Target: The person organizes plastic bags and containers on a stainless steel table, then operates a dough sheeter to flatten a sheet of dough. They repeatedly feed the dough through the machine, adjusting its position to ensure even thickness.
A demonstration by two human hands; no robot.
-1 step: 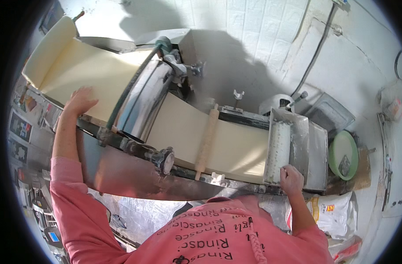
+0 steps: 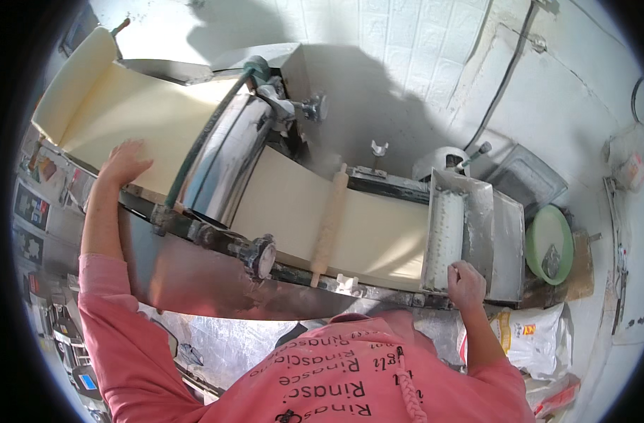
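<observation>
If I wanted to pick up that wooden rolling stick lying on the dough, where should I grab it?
Probably the near end of the wooden rolling pin, coming from the front edge of the machine. It lies across the dough sheet, and its near end sticks past the sheet, so fingers could close around it without touching dough.

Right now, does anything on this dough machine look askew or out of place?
Nothing is clearly wrong. The long wooden rolling pin lies loose across the pale dough sheet, slightly slanted. White flour dusts the metal tray near the right hand.
</observation>
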